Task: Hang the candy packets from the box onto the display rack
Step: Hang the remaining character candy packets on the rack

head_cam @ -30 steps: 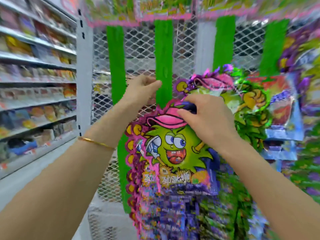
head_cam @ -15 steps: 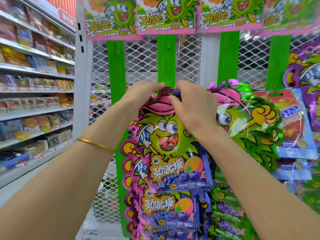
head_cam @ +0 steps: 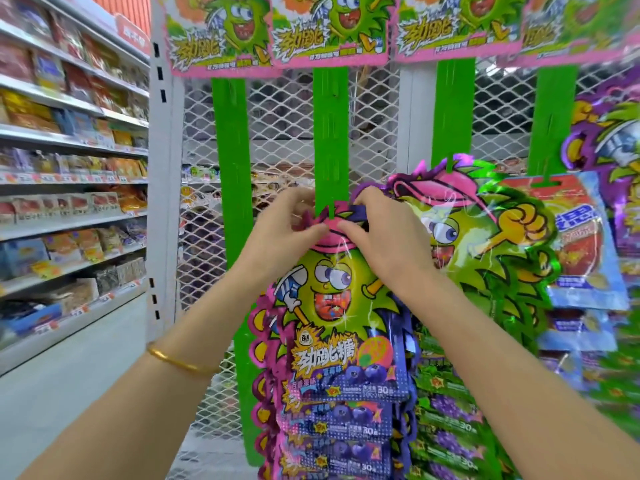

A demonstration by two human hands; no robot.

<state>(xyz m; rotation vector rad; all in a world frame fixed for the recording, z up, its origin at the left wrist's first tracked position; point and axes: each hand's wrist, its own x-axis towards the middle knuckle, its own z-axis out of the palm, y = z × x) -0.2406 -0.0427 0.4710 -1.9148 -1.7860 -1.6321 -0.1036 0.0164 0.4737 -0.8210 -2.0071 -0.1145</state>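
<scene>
- Two hands pinch the candy packet (head_cam: 332,299) at its top edge, left hand (head_cam: 287,233) and right hand (head_cam: 388,240), fingers (head_cam: 349,227) curled closed on it.
- Packet top sits against the middle green rack strip (head_cam: 330,133).

Under the fingers (head_cam: 356,230) the glossy plastic candy packet (head_cam: 332,306) shows a pink cap over a lime-green spiky cartoon face with a red mouth, then a purple band with yellow lettering. Above the fingers a plain bright green flat plastic hanging strip (head_cam: 330,133) stands against a white diamond-patterned metal mesh panel (head_cam: 277,133), below pink-bordered cardboard header cards (head_cam: 329,29). Right of the fingers a shiny green foil packet (head_cam: 491,258) repeats the pink-capped face with a yellow fist.
</scene>
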